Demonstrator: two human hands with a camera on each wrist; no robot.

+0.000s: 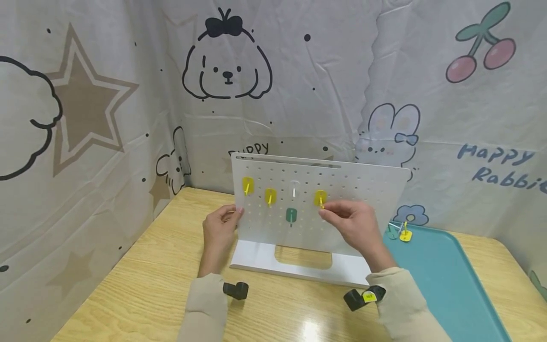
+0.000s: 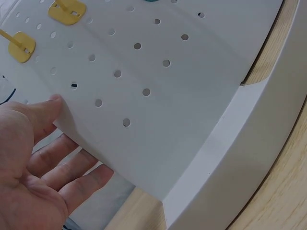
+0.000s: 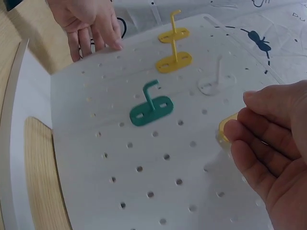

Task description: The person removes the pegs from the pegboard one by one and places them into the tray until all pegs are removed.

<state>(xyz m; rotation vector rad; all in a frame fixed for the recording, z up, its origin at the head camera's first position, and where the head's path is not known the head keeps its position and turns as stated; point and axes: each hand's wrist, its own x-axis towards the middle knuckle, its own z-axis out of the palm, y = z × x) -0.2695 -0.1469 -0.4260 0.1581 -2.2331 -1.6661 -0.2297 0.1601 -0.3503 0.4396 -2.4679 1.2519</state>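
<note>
Yellow plastic hook (image 1: 320, 196) pinched by its stem between thumb and fingertips of the right hand (image 1: 357, 227), in a narrow grip, about midway across the perforated face of a white pegboard (image 1: 259, 229). Backing plate against the board; cannot tell its seating in the holes, hidden behind plate and fingers.

Just left of the pinched hook and slightly higher, a transparent hook (image 1: 294, 190); directly below that one, a green hook (image 1: 291, 215) with a bent stem. Farther left on the same face, two more in yellow: an inner hook (image 1: 270, 196) and, higher up near the top left corner, an outer hook (image 1: 248, 185).

At the board's left edge, held with thumb on the front and fingers behind, the left hand (image 1: 220, 229). Under the board, a white base (image 1: 254, 256) with a wide cutout, resting on a wood-grain table (image 1: 141, 285).

Off to the right, partly behind the right forearm, a teal tray (image 1: 446, 273), with a loose yellow hook (image 1: 405, 236) and a loose green hook (image 1: 391, 232) near its far left corner.

Beyond everything, pale hanging fabric (image 1: 307, 114) printed with a dog, a rabbit, cherries and stars.
</note>
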